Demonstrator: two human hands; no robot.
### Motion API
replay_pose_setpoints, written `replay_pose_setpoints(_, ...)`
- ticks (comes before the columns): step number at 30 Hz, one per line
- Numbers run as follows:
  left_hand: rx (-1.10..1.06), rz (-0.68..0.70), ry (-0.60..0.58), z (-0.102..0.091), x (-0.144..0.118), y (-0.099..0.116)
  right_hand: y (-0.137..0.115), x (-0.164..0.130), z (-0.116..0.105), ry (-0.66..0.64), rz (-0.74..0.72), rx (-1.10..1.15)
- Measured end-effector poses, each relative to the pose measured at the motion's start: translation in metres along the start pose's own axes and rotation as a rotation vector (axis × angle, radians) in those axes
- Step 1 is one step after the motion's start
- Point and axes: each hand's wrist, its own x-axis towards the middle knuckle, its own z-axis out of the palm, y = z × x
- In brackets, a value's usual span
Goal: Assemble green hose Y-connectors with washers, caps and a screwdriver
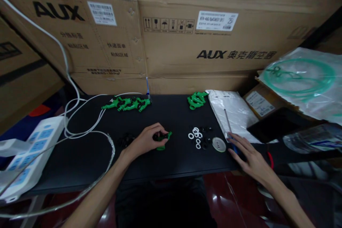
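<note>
Fingers of the left hand (149, 138) clamp a green fitting (162, 140); the right hand (247, 156), spread, rests seemingly on a screwdriver (229, 128) lying away rightward.

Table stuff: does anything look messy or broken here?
Nothing looks broken. The little white rings lie loosely scattered on the black table, and the white cables sprawl in tangled loops near the power strip.
</note>
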Motion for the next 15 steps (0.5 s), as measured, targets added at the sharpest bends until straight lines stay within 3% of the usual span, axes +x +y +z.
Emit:
replay_pose_setpoints(3, 0.019, -0.014, 0.008, 0.0, -0.001, 0.001, -0.004, 0.001, -0.008, 0.053, -0.004, -0.072)
replay_pose_setpoints(6, 0.036, -0.026, 0.009, 0.0, -0.003, 0.002, -0.036, 0.015, -0.03, 0.217, -0.047, -0.113)
replay_pose_setpoints(8, 0.046, -0.029, -0.002, 0.001, -0.004, 0.003, -0.081, 0.031, -0.052, 0.299, -0.133, -0.075)
replay_pose_setpoints(12, 0.122, -0.036, 0.012, 0.002, -0.006, 0.007, -0.192, 0.068, -0.093, 0.145, -0.341, 0.146)
replay_pose_setpoints(15, 0.2, -0.025, 0.05, 0.006, -0.008, 0.012, -0.247, 0.079, -0.102, -0.036, -0.432, 0.287)
